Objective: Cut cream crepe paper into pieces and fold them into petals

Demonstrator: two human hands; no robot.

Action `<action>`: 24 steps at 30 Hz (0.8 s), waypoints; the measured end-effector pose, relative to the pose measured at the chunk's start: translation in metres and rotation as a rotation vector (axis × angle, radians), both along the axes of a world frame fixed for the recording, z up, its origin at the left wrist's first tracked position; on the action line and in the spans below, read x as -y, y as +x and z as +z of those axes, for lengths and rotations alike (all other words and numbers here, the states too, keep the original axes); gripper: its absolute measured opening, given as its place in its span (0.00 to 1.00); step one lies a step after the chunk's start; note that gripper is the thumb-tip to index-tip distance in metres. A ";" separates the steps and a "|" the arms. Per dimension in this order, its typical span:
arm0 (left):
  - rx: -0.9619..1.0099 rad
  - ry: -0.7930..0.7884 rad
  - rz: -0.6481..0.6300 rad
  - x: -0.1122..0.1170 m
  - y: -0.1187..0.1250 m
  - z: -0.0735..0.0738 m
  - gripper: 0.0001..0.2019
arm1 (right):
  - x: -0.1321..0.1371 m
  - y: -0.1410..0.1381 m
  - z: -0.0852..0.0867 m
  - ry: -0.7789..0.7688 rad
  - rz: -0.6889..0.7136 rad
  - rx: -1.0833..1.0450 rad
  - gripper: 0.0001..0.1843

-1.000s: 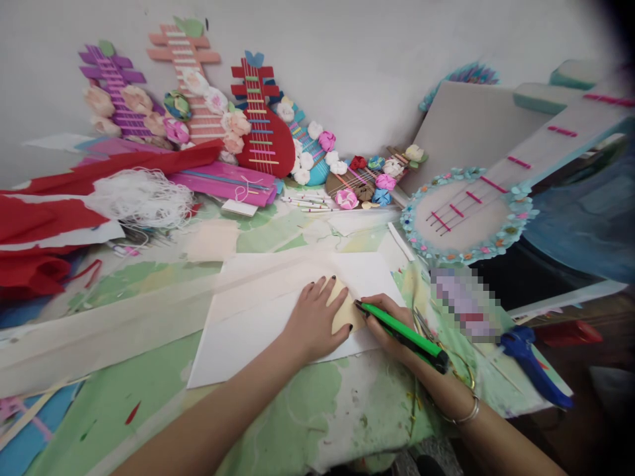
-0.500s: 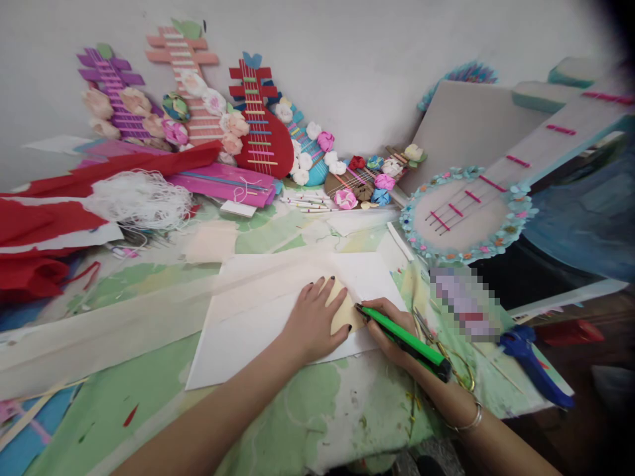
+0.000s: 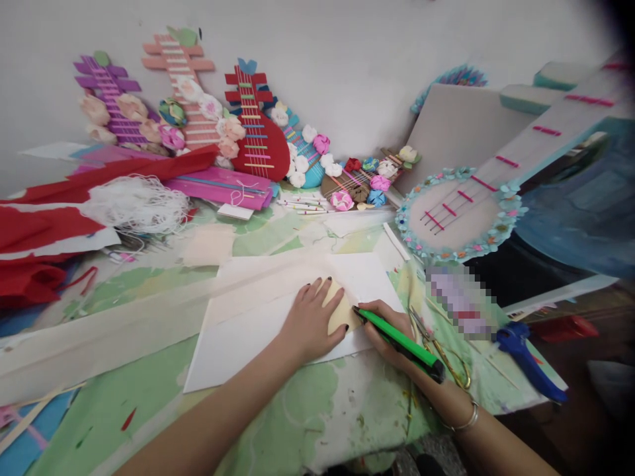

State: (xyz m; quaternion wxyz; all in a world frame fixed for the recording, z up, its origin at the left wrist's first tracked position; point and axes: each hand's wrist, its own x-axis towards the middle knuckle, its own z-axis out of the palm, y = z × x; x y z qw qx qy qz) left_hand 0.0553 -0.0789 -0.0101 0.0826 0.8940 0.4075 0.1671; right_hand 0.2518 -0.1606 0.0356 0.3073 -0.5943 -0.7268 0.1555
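My left hand [image 3: 310, 324] lies flat with its fingers spread, pressing a small pale yellow rounded piece [image 3: 337, 312] down. Under it is a white board [image 3: 238, 354], partly covered by a thin cream strip [image 3: 149, 327] that runs off to the left. In my right hand [image 3: 385, 325] is a green utility knife [image 3: 401, 338], its tip at the right edge of the yellow piece. The blade itself is too small to make out. Gold-handled scissors [image 3: 454, 363] lie just right of my right wrist, partly behind it.
Decorated paper lutes, among them a red one [image 3: 262, 145], lean along the wall. A large flower-edged lute [image 3: 461, 205] stands at right. White string [image 3: 139, 205] lies on red cloth [image 3: 30, 231] at left. A blue-handled tool [image 3: 528, 360] sits near the table's right edge.
The view has shifted slightly. Both hands stay in nearly the same place on the board, and the knife tip remains beside the yellow piece.
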 end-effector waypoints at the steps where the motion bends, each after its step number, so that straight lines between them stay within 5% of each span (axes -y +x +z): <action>1: -0.001 0.000 0.000 0.000 0.000 0.000 0.31 | 0.001 0.000 0.000 -0.002 0.000 0.003 0.12; 8: -0.005 0.001 -0.001 0.000 0.000 -0.001 0.31 | -0.012 -0.003 -0.014 0.009 -0.038 0.031 0.13; 24: -0.022 -0.015 -0.006 -0.001 0.000 -0.001 0.32 | -0.002 -0.010 0.004 -0.004 -0.044 -0.039 0.12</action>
